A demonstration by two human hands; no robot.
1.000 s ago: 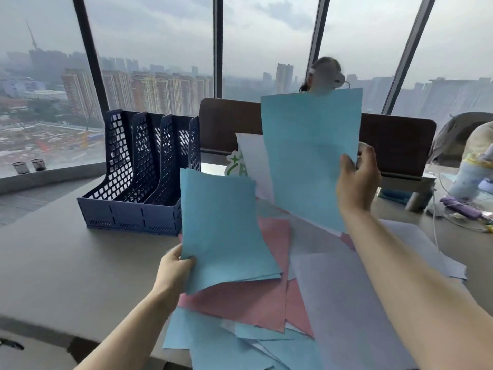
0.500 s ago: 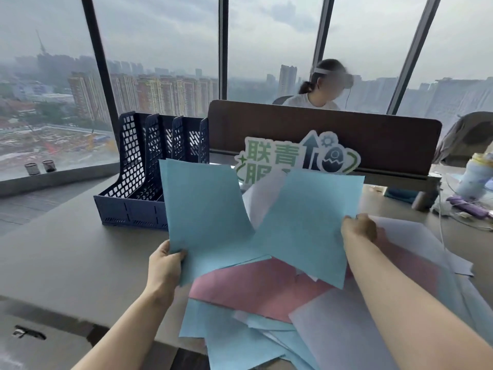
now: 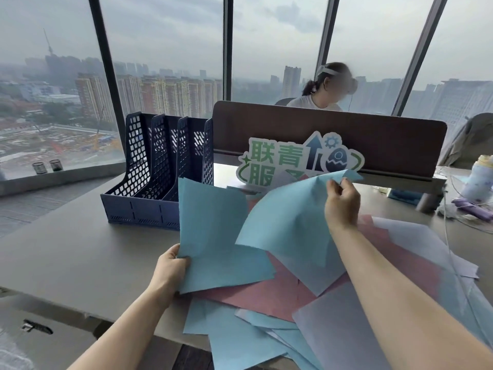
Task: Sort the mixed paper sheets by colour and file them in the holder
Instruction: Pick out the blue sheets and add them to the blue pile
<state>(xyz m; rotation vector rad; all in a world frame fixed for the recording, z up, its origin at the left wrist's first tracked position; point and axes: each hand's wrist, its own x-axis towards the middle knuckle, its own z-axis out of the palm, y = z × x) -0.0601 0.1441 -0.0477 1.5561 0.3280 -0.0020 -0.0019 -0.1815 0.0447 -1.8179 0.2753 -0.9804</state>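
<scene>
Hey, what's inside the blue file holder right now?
The blue file holder shows only bare mesh dividers, no sheets. The blue sheets in the left hand cover its right front corner.

Grey surface (image 3: 66,252), brown divider panel (image 3: 373,140) along its far edge, green-lettered cutout sign (image 3: 277,161) leaning against it, person (image 3: 320,94) seated behind, two small mesh cups (image 3: 48,166) on the window ledge, patterned bottle (image 3: 477,180) far right, hazy city beyond the windows (image 3: 165,62)
</scene>
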